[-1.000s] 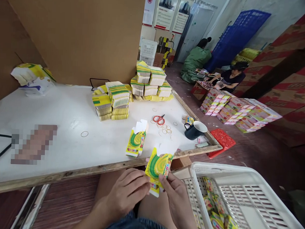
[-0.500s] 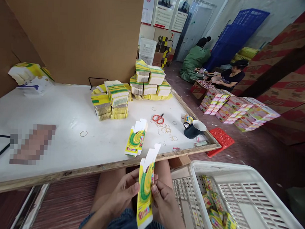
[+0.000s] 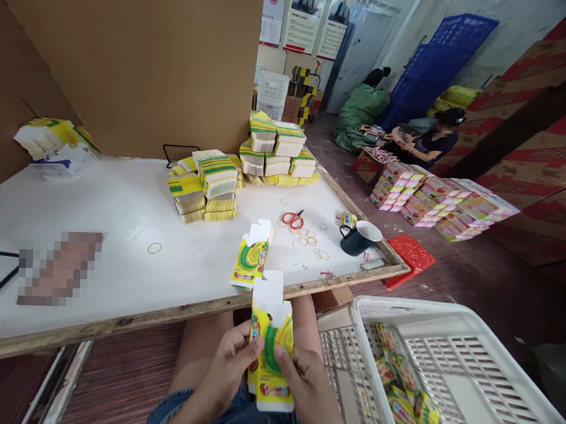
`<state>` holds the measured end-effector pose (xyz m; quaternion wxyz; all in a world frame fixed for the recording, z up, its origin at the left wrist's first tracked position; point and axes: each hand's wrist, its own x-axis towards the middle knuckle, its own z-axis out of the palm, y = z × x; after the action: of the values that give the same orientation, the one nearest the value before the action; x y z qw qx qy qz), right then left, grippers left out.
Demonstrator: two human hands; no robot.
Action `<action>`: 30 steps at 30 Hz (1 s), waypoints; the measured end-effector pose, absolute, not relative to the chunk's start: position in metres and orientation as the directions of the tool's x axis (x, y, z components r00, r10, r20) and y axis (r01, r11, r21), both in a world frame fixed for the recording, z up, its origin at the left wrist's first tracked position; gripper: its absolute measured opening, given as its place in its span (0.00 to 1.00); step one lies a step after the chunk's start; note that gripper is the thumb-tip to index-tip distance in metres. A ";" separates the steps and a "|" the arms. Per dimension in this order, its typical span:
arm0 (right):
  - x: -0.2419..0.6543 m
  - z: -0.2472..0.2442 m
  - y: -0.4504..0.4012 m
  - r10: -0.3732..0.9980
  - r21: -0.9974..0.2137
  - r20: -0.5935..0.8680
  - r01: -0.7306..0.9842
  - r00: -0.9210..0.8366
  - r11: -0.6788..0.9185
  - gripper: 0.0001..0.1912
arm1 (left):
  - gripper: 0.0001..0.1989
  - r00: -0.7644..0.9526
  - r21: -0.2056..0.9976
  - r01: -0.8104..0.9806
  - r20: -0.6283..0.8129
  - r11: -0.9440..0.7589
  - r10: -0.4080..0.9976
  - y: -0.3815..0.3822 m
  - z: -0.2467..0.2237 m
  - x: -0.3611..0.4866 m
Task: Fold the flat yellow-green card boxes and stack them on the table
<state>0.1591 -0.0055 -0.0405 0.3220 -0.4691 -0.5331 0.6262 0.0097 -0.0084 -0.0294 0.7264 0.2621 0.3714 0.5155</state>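
Between both hands, over my lap, is a yellow and green carton [image 3: 271, 354] with white flaps standing up at its top end. My left hand [image 3: 234, 362] grips its left edge, thumb on the printed front. On the right edge my right hand [image 3: 305, 376] is closed, its thumb pressing the front panel. A stack of flat cartons [image 3: 250, 257] of the same print lies on the table just beyond. Fingers behind the carton are hidden.
Bundled carton stacks [image 3: 214, 178] stand farther back on the white table [image 3: 123, 280]. Red scissors [image 3: 292, 220], rubber bands and a dark mug [image 3: 360, 238] lie to the right. A white plastic basket [image 3: 446, 310] with yellow packets is at my right. A person [image 3: 436, 143] sits beyond.
The carton has turned in my hands: it was narrow and flat-looking, and now shows a wider front and a left side panel. My right thumb has moved onto its front.
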 end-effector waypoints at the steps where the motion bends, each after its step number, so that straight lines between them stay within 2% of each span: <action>1: 0.159 -0.043 -0.006 0.910 -0.970 -0.236 0.132 -0.341 -0.202 0.26 | 0.22 0.177 0.773 -0.541 -0.279 0.330 0.944 -0.008 -0.031 0.011; 5: 0.158 -0.048 -0.005 0.955 -0.935 -0.159 0.349 -0.249 -0.064 0.26 | 0.23 0.076 0.849 -0.464 -0.246 0.253 0.966 -0.007 -0.037 0.013; 9: 0.160 -0.048 -0.002 0.984 -0.847 -0.044 0.529 -0.174 0.056 0.21 | 0.31 -0.063 0.925 -0.336 -0.211 0.178 0.976 -0.009 -0.040 0.012; 11: 0.160 -0.046 -0.001 0.982 -0.879 -0.009 0.470 -0.187 0.081 0.16 | 0.33 -0.077 0.936 -0.295 -0.223 0.192 0.972 -0.011 -0.041 0.010; 13: 0.161 -0.044 0.000 0.981 -0.941 0.026 0.327 -0.192 0.089 0.14 | 0.32 -0.059 0.937 -0.283 -0.230 0.205 0.971 -0.014 -0.041 0.010; 17: 0.162 -0.046 0.003 0.979 -0.990 0.112 0.066 -0.169 0.124 0.15 | 0.31 -0.026 0.927 -0.324 -0.210 0.191 0.977 -0.018 -0.040 0.007; 21: 0.165 -0.049 0.004 0.964 -0.990 0.127 -0.081 -0.233 0.111 0.17 | 0.31 0.109 0.938 -0.272 -0.190 0.213 0.976 -0.017 -0.033 -0.001; 25: 0.170 -0.042 0.003 0.953 -0.994 0.101 -0.060 -0.287 0.087 0.19 | 0.24 0.231 0.950 -0.223 -0.168 0.220 0.958 -0.015 -0.024 -0.010; 30: 0.180 -0.018 0.010 0.895 -0.992 -0.032 0.124 -0.444 0.026 0.16 | 0.20 0.284 0.937 -0.241 -0.181 0.253 0.941 -0.020 -0.022 -0.008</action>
<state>0.1803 0.0102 -0.0184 0.3389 -0.4039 -0.6309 0.5692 -0.0084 -0.0198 -0.0219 0.6774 0.4280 0.4094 0.4362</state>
